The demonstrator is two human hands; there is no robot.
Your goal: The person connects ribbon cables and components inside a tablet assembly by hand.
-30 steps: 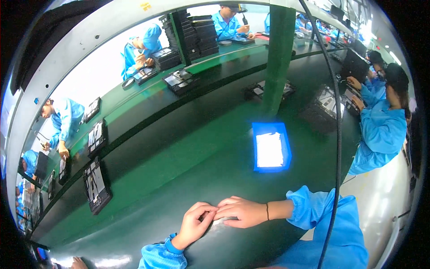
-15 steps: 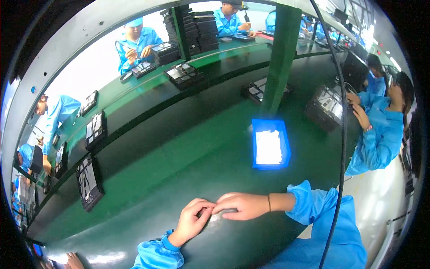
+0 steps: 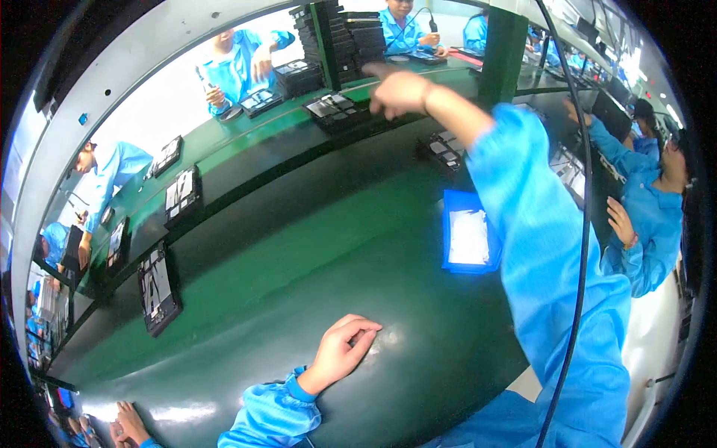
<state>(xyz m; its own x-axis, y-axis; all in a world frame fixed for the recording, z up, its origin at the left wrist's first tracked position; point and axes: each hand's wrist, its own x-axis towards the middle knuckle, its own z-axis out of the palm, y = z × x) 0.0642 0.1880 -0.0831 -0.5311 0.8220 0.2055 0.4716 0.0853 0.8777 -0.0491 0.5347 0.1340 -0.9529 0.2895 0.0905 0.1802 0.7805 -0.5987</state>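
Observation:
My left hand rests on the green tabletop, its fingers loosely curled toward the thumb, and nothing shows in it. Beside its fingertips the surface has a pale, shiny patch. Stretched far forward, my right hand hangs above the far side of the table, somewhat blurred. Its index finger extends outward, apart from the thumb, and it appears to hold nothing. Nearest to it is a black tray with flat silver and dark parts. Under my right sleeve stands a blue bin holding white pieces, partly covered by the sleeve.
More black trays with flat parts lie along the left, another tray ahead. A green post and a hanging black cable stand in the way at right. Co-workers in blue sit across and at right; another person's hand is at lower left.
My right hand has left my left hand and swung forward over the table. My left hand stays put. The co-worker at right has lifted an arm, and the view has shifted slightly.

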